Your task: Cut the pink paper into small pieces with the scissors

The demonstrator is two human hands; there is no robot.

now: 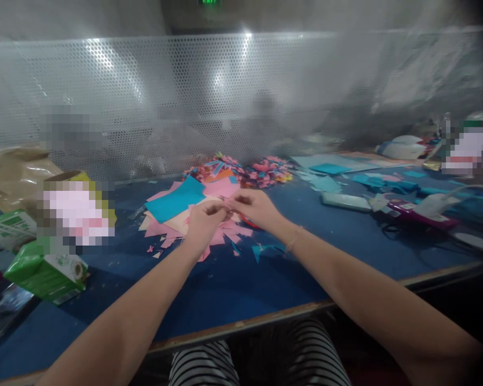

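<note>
Forearms [131, 306] over the table edge [241, 324], open blue surface [241, 289] between, hands [203, 220] [257, 206] together above pink scraps [230, 235], grasp unclear.

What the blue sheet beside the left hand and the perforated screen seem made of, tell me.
Blue sheet: probably paper or thin card, matte; flat, clean-edged, without glare.

Perforated screen: likely metal, somewhat shiny; regular holes and bright reflections, though plastic can't be ruled out.

- single view: head cam, worn by the person, faced forward and down
- close range: left hand [203, 221] and right hand [260, 208] sat near frame centre, striped trousers [203, 364] at bottom edge
- blue table [241, 292] spanned below, perforated screen [145, 96] beyond
</note>
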